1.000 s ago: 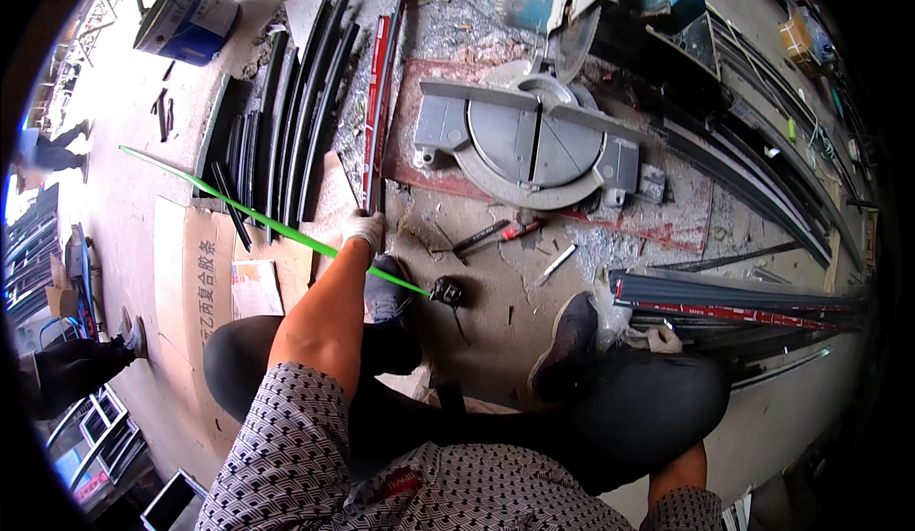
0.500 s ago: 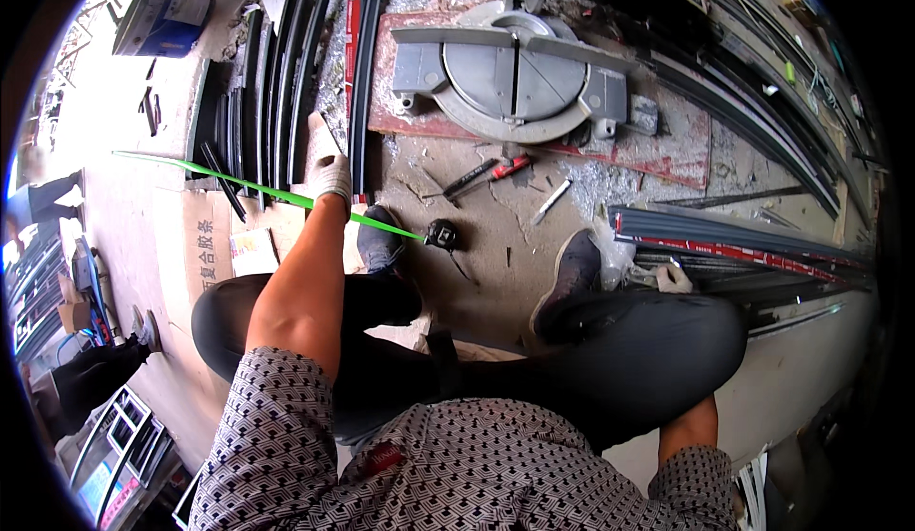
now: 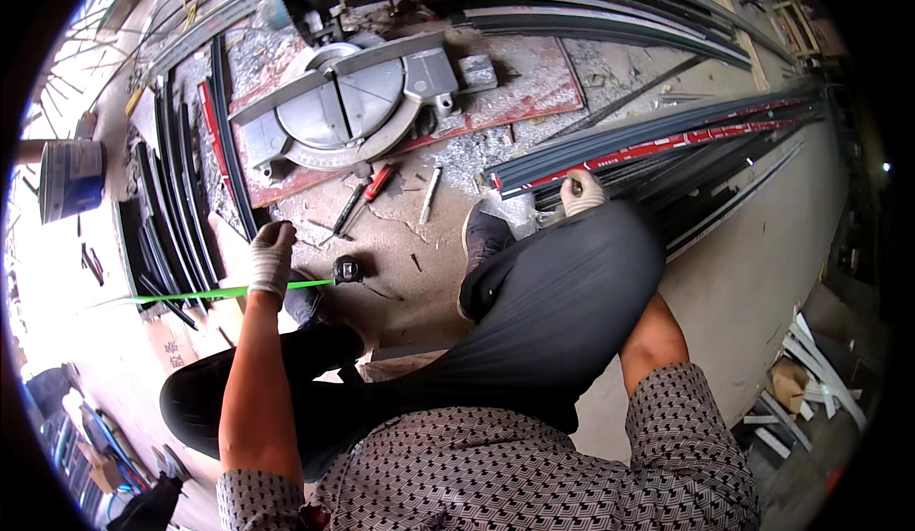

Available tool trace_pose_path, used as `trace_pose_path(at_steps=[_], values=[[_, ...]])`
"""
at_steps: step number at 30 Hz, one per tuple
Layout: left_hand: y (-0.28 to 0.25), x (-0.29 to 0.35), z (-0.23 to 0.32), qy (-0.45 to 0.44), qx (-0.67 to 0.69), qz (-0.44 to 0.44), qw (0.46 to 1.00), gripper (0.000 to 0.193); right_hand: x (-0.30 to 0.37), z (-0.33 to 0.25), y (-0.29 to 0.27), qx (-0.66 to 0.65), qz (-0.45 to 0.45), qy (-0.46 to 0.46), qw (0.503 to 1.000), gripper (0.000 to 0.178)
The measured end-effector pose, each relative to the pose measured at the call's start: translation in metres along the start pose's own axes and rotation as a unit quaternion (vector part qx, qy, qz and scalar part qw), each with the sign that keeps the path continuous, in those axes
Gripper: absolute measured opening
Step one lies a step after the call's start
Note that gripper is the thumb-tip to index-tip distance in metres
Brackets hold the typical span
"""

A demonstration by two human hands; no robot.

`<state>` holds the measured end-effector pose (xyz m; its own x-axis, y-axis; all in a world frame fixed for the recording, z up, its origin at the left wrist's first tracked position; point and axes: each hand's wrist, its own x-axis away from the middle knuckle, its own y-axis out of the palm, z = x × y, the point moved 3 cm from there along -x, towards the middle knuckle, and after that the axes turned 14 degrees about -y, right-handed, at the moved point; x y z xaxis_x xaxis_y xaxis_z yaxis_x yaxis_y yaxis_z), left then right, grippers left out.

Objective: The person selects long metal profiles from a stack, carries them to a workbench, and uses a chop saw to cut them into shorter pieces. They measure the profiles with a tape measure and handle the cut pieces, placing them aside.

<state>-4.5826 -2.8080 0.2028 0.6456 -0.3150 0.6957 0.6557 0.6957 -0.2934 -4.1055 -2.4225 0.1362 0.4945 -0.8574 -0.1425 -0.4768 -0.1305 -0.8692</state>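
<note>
The fingers of the gloved left hand (image 3: 270, 260) are bending in close together just beside the near end of the long black strip (image 3: 232, 140), which is running away ahead of them; whether they are touching it I cannot tell. Handling it well would probably mean gripping that end squarely and keeping the wrist, which is crossing over the green tape blade (image 3: 221, 294), from bending it. The black tape measure (image 3: 347, 269) is sitting near, right of these fingers. The gloved right hand (image 3: 583, 194) is resting just beside the red-filmed profiles (image 3: 658, 142), its fingers loosely curling; a hold is not showing. Beyond the left fingers, ahead and rightward, the saw base (image 3: 357, 107) is standing, with a red-handled tool (image 3: 380, 182) lying nearer.
</note>
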Motion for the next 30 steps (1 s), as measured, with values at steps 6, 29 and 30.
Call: trace_pose_path(at_steps=[6,29,30], values=[[0.022,0.089,0.075,0.095,-0.314,-0.116,0.938,0.027,-0.045,-0.056,0.001,0.103,-0.146,-0.159,0.971,0.049],[0.052,0.092,0.135,0.225,-0.561,-0.198,0.772,0.035,-0.084,-0.071,0.021,0.236,-0.45,-0.326,0.797,0.061],[0.052,0.091,0.136,0.225,-0.558,-0.195,0.775,0.035,-0.085,-0.075,0.018,0.233,-0.457,-0.325,0.795,0.061]])
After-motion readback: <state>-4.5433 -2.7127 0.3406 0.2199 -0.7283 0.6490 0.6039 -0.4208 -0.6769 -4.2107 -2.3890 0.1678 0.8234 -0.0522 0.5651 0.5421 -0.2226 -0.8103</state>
